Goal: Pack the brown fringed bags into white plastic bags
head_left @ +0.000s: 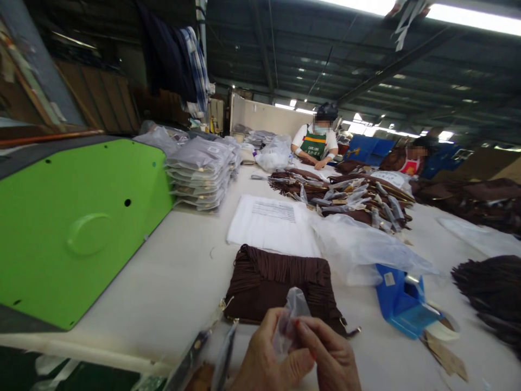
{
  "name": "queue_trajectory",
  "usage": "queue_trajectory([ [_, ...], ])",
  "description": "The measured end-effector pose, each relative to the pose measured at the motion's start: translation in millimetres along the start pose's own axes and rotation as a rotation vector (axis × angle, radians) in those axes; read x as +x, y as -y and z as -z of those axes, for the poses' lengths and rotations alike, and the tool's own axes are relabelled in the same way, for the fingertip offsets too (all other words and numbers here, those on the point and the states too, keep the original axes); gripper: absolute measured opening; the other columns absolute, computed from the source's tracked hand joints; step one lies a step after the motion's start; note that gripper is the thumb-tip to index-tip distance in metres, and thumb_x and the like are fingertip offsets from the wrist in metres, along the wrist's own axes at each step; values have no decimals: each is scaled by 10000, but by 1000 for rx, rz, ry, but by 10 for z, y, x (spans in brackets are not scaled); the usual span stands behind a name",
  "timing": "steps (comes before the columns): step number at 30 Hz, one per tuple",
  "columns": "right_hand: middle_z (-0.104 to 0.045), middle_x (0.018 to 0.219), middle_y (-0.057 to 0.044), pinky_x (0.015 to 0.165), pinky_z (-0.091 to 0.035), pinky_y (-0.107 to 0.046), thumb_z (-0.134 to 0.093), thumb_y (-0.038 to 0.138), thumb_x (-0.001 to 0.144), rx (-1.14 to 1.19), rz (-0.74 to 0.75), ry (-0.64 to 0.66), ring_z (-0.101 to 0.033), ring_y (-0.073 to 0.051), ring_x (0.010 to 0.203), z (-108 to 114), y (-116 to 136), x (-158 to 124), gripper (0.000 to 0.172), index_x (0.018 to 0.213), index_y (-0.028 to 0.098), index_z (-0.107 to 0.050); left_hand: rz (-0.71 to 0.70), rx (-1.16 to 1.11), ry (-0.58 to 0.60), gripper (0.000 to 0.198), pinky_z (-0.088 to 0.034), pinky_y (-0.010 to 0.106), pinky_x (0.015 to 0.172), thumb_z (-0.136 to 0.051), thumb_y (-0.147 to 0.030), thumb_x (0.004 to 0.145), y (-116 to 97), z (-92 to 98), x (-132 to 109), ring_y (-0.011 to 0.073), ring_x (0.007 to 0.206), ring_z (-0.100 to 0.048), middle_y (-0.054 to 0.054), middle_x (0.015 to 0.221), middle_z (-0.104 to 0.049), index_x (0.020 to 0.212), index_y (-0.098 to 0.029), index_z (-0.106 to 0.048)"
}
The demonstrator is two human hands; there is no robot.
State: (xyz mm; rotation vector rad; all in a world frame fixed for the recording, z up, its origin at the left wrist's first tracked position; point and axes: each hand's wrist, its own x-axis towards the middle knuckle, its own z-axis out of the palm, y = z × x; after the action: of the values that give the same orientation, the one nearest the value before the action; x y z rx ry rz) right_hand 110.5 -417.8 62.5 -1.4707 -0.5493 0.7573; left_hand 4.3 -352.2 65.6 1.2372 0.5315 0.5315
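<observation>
Both my hands are at the table's near edge, pinching a small clear plastic bag (298,302) between them. My left hand (262,353) grips its left side with thumb and fingers. The fingertips of my right hand (330,350) press on its right side. Just beyond them a dark brown fringed handbag (280,279) lies flat, its lower edge partly covered by my hands. A dark strap (194,347) with metal fittings, seemingly wrapped in plastic, hangs near my left hand at the table edge.
A green machine panel (87,228) stands left, beside stacked bagged goods (199,174). White plastic bags (271,222) lie ahead. A blue tape dispenser (402,301) sits right, with brown fringed pieces (492,293) beyond. A co-worker (317,141) works behind a brown bag pile (345,195).
</observation>
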Motion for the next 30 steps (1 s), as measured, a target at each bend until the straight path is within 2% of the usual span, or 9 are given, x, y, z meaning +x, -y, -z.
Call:
queue_trajectory([
  [4,-572,517,-6,491,-388,-233,-676,486,659,13,3,60,-485,-122,506,61,-75,53,298,698,191,-692,113,-218,-14,372,-423,249,623,-710,-367,602,77,46,91,142,647,-582,45,697,-637,833,-114,-565],
  [6,-571,496,-18,467,-385,-240,-659,506,672,-13,12,55,-483,-128,485,145,-114,110,334,713,176,-690,177,-202,-76,310,-418,241,561,-663,-351,613,110,122,136,137,571,-587,45,645,-650,796,-113,-583],
  [8,-589,524,-31,463,-390,-246,-671,518,652,-31,9,-12,-495,-136,496,231,-135,172,358,723,168,-689,210,-134,-168,262,-407,230,503,-613,-342,621,90,215,193,126,494,-574,32,610,-655,772,-131,-576],
  [10,-598,547,-29,459,-388,-247,-702,517,612,-40,4,-91,-496,-136,502,296,-133,235,369,737,170,-689,201,-39,-225,216,-406,223,475,-586,-324,610,15,315,280,118,449,-558,17,572,-649,729,-146,-556],
  [12,-590,538,-16,447,-369,-241,-729,511,570,-50,-5,-133,-489,-132,497,326,-111,301,385,751,174,-686,164,86,-228,173,-408,219,455,-555,-308,619,-84,411,402,111,419,-534,7,539,-630,692,-151,-541],
  [18,-560,547,38,436,-360,-240,-723,537,484,-119,-16,-178,-466,-111,453,302,-46,543,480,800,190,-617,15,605,-265,84,-410,214,483,-475,-204,694,-237,632,830,117,473,-542,-18,532,-582,621,-171,-502],
  [23,-542,496,50,491,-388,-293,-554,557,609,-505,117,-224,-508,-165,457,319,-104,697,487,946,206,-540,-73,970,-326,84,-396,255,598,-505,-162,746,-203,673,1010,164,630,-589,12,624,-619,703,-170,-576],
  [26,-575,519,31,547,-383,-314,-466,498,668,-750,173,-255,-566,-200,520,329,-154,729,443,997,210,-533,-137,1183,-312,106,-409,297,651,-496,-169,796,-164,640,1035,207,713,-609,58,740,-656,816,-164,-600],
  [30,-608,558,17,548,-355,-304,-444,394,715,-940,176,-262,-601,-214,564,322,-203,743,390,1048,204,-516,-268,1409,-280,173,-421,368,753,-469,-107,811,-122,602,1046,260,861,-587,126,907,-636,938,-119,-585],
])
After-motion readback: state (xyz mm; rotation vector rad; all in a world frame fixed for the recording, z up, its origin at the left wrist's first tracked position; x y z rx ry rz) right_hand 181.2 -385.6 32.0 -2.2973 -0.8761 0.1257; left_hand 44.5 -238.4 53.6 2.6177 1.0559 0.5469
